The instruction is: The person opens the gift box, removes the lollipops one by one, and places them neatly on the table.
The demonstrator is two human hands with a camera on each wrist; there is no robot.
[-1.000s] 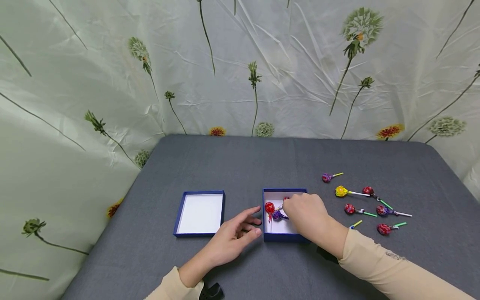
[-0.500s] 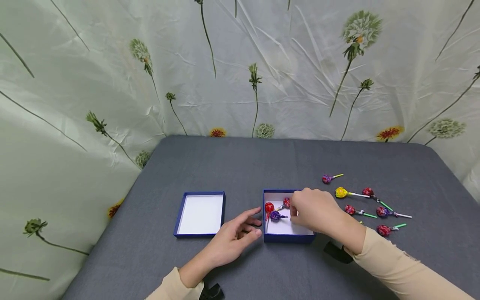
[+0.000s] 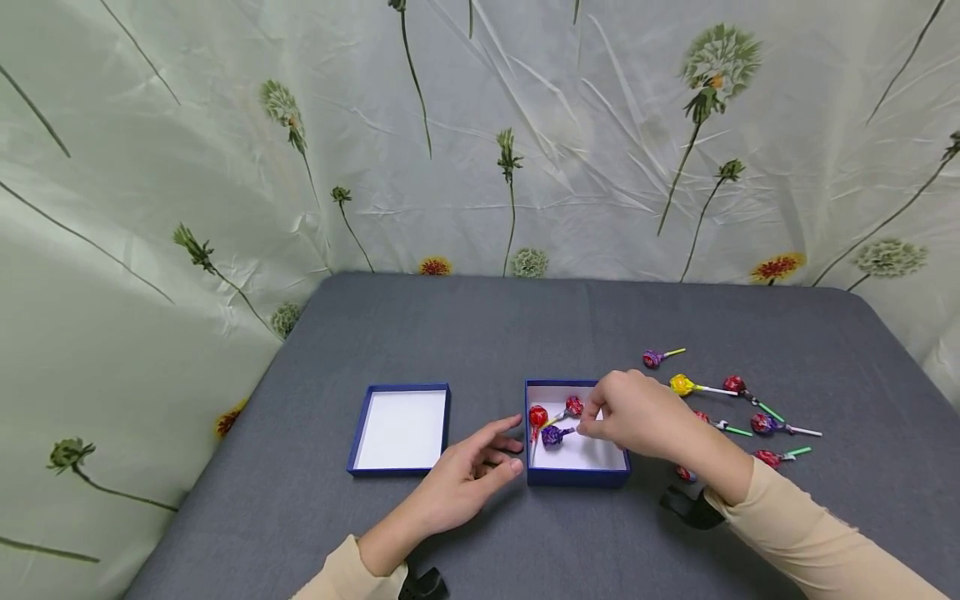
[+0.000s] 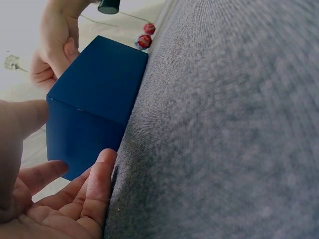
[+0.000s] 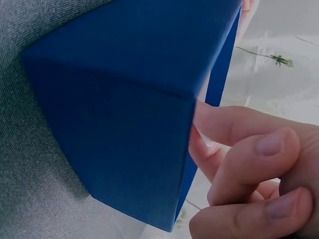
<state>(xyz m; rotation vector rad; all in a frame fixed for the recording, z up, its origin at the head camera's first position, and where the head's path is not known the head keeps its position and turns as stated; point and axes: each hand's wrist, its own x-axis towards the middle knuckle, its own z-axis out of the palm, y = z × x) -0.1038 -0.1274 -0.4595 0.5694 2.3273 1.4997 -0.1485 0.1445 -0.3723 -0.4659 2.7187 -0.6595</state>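
A blue box (image 3: 577, 477) with a white inside stands upright on the cloth. Inside lie a red lollipop (image 3: 537, 416) at the left, a dark red one (image 3: 574, 406) at the back, and a purple lollipop (image 3: 552, 437) in front. My right hand (image 3: 637, 417) reaches over the box's right side, thumb and forefinger pinching the purple lollipop's stick. In the right wrist view the box wall hides those fingertips. Relaxed and holding nothing, my left hand (image 3: 472, 483) is at the box's left side, its fingertips right at the blue wall (image 4: 84, 134) in the left wrist view.
A blue-edged lid (image 3: 397, 432) lies inside-up to the left. Right of the box several lollipops are scattered, among them a yellow one (image 3: 681, 384) and a purple one (image 3: 652, 358) farther back. My right forearm partly covers a red lollipop (image 3: 686, 473).
My right hand has drawn back rightward and up from low inside the box, uncovering the dark red lollipop. The purple lollipop has shifted slightly and its stick has turned. My left hand stays put.
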